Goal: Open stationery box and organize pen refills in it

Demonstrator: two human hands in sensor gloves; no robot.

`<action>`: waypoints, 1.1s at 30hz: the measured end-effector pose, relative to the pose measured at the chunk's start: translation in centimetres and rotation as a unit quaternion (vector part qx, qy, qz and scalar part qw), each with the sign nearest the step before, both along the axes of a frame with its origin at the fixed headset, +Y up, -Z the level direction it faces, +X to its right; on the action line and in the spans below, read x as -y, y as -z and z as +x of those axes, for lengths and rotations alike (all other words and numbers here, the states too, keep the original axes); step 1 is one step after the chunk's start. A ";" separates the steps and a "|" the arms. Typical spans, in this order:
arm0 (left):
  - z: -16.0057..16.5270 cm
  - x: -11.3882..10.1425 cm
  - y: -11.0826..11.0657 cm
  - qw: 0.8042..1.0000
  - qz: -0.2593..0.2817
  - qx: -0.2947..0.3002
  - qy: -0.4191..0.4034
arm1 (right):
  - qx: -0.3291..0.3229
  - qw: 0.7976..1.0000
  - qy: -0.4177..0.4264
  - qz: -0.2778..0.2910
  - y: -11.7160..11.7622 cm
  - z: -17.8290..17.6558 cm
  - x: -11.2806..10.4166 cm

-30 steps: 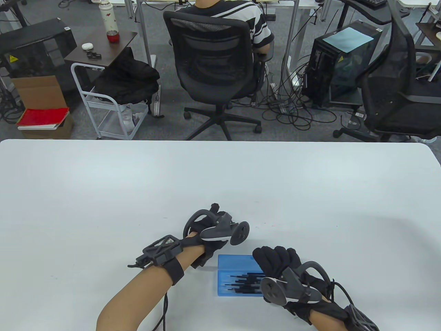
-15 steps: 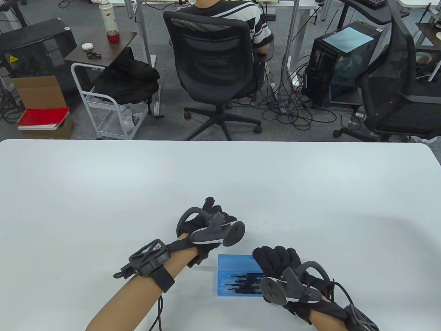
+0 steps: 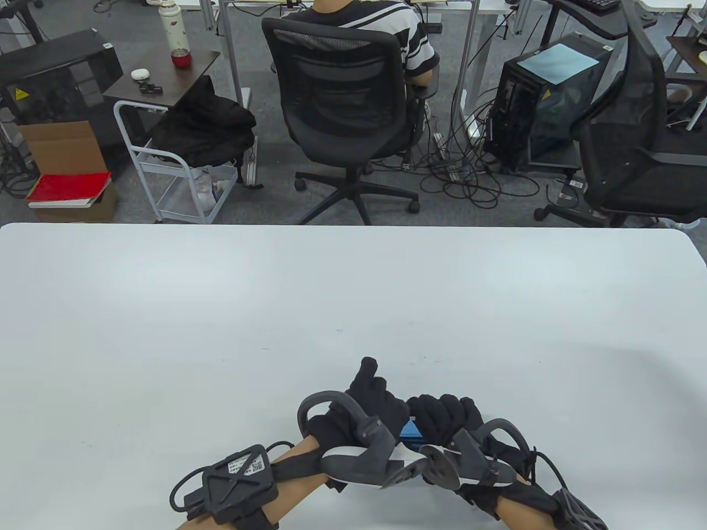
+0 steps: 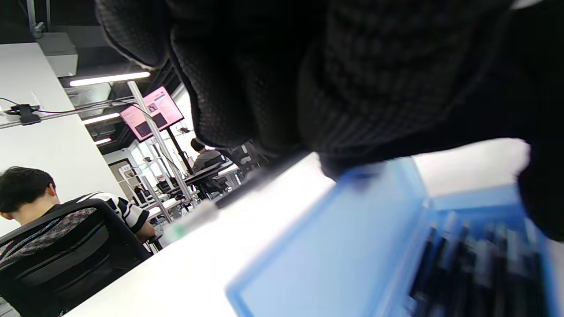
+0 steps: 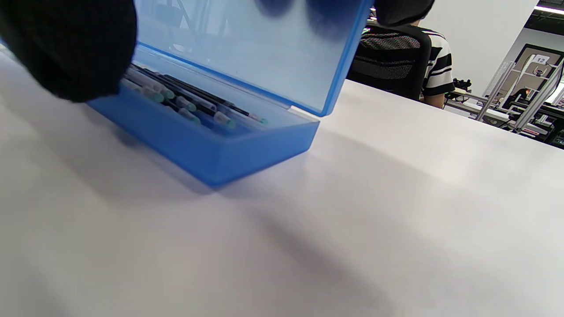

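Note:
A translucent blue stationery box (image 3: 411, 432) lies near the table's front edge, almost hidden under both hands. The right wrist view shows its base (image 5: 211, 149) flat on the table, its lid (image 5: 264, 57) tilted up about halfway. Several black pen refills (image 5: 189, 103) lie side by side inside. My left hand (image 3: 375, 406) reaches over the box, and its fingers (image 4: 352, 88) curl onto the lid's (image 4: 335, 246) free edge. My right hand (image 3: 444, 414) holds the box's right end with curled fingers; one fingertip (image 5: 66, 48) lies against the base.
The white table (image 3: 221, 309) stretches far ahead and to both sides. Beyond its far edge are an office chair (image 3: 342, 94) with a seated person, a computer tower (image 3: 541, 99) and a white cart (image 3: 177, 165).
My left hand has come from the far left of the box, rightward and toward me, onto its lid. The lid, lying flat open before, now stands tilted up. The right hand has stayed put.

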State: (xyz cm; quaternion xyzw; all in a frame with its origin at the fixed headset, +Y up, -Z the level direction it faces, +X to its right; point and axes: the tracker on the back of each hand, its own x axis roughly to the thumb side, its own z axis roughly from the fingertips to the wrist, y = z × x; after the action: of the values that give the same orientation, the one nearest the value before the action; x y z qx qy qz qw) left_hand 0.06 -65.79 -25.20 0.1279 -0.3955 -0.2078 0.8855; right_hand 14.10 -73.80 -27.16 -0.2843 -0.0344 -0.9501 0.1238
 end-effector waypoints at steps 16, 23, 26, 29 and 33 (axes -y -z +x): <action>1.6 6.5 -1.6 1.000 0.004 0.004 0.014 | -0.002 1.000 0.000 0.011 -0.2 -0.1 0.0; 2.3 8.0 -1.5 1.000 0.008 0.011 0.025 | -0.004 1.000 0.002 0.012 -0.2 -0.1 0.0; 2.3 8.2 -1.3 0.999 0.005 0.010 0.030 | -0.004 1.000 0.001 0.014 -0.3 -0.1 0.0; 1.9 7.7 -1.4 1.000 -0.003 0.016 0.021 | -0.004 1.000 -0.002 0.017 -0.4 -0.1 0.0; 0.8 5.8 -1.7 0.999 -0.013 0.028 -0.022 | -0.003 1.000 -0.006 0.024 -0.5 -0.3 0.0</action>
State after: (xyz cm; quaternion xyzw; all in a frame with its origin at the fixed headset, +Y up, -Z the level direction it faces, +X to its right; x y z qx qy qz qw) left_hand 0.89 -71.63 -23.45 0.1312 -0.4201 -0.1797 0.8798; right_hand 13.84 -73.83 -26.66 -0.2837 -0.0134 -0.9491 0.1364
